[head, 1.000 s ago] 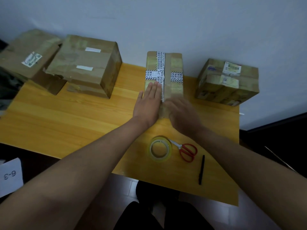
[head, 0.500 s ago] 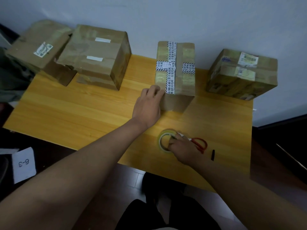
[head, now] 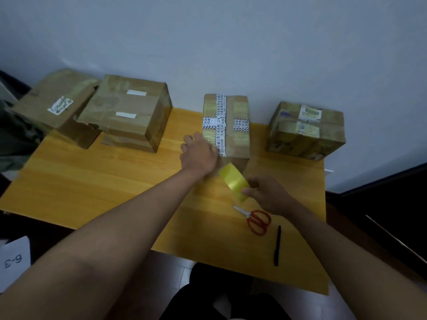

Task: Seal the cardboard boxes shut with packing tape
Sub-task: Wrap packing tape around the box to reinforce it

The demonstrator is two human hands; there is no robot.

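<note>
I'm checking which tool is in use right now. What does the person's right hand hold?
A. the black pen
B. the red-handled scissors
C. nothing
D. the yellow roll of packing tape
D: the right hand grips the yellow roll of packing tape above the wooden table, while the red-handled scissors and black pen lie untouched on it.

tape roll (head: pixel 234 182): translucent yellow
middle box (head: pixel 238 135): brown, white tape with black print and stripes
scissors (head: pixel 258 221): red handles
pen (head: pixel 277 245): black
table (head: pixel 92 185): orange-yellow wood grain
</note>
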